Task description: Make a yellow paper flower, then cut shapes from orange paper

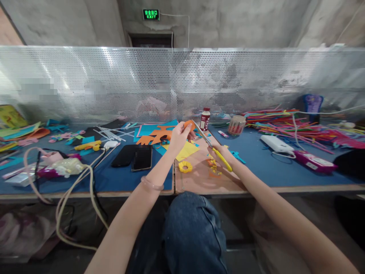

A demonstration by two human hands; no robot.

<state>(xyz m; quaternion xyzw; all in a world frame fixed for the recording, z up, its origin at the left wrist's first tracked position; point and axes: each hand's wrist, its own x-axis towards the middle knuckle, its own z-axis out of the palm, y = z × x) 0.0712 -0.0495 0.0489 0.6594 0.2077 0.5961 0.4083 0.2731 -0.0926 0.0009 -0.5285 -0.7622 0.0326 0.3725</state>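
Note:
Between the fingers of my left hand [180,136] is a small piece of orange paper [189,124], held up above the table. My right hand [222,155] grips a pair of scissors with yellow handles [221,159]. Their metal blades point up and left, with the tips close to the orange paper; whether they touch it I cannot tell. Below my hands lies a yellow paper ring with a scalloped edge [185,166]. Small yellow and orange scraps [212,164] are scattered under the scissors. Yellow paper [186,151] and cut orange paper [156,136] lie beside my left hand.
A dark-red-capped bottle [205,119] stands behind my hands. Two phones [142,157] lie left of my left forearm, and cables [92,182] hang over the front edge. Colourful pipe cleaners [279,123] and a white power bank [276,144] are at right. A perforated metal screen [114,83] closes the back.

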